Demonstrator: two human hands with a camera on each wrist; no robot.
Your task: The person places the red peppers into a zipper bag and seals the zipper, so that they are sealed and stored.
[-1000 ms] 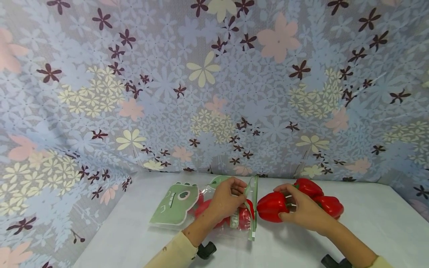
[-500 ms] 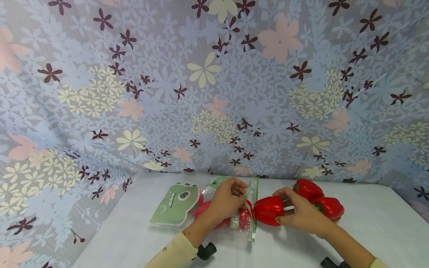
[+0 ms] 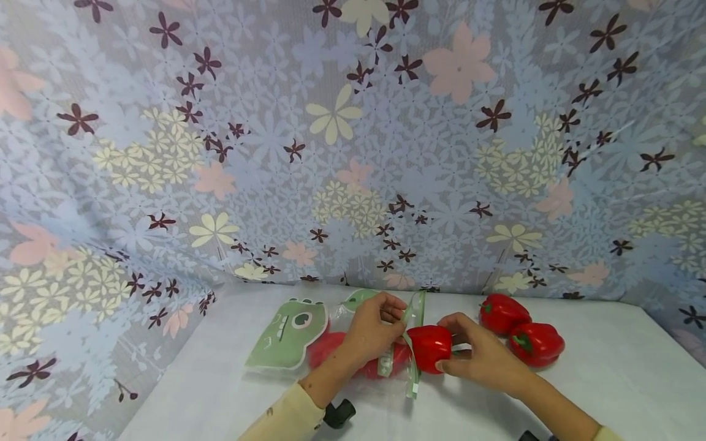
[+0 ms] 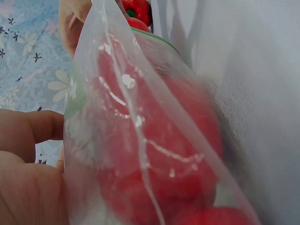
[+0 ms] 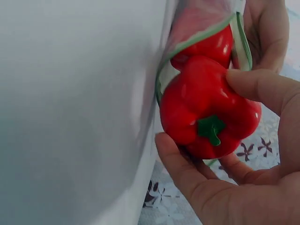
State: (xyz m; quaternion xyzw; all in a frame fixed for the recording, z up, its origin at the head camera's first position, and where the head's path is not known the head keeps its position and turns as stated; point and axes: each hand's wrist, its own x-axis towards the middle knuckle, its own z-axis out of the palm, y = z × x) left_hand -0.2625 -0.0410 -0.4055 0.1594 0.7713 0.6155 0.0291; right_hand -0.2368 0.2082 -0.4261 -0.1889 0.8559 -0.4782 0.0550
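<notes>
A clear zip bag (image 3: pixel 287 337) with a green cartoon-face print lies on its side, its green-edged mouth facing right. Red bell peppers (image 4: pixel 154 140) show blurred through its plastic. At the mouth my left hand (image 3: pixel 376 324) pinches the bag's upper edge. My right hand (image 3: pixel 478 355) grips a red bell pepper (image 5: pixel 206 103) by its stem end, thumb on one side and fingers on the other. That pepper's front end is inside the bag's opening, against another red pepper (image 5: pixel 206 47). Its green stem faces my right palm.
Two more red bell peppers, one behind (image 3: pixel 503 313) and one nearer (image 3: pixel 537 344), lie on the white tabletop (image 3: pixel 607 380) at right. Floral cloth (image 3: pixel 353 153) hangs behind the table. A black fitting (image 3: pixel 339 413) sits below my left wrist.
My right hand has moved left with the bell pepper, from just outside the bag into its mouth. The left hand has stayed at the bag's edge.
</notes>
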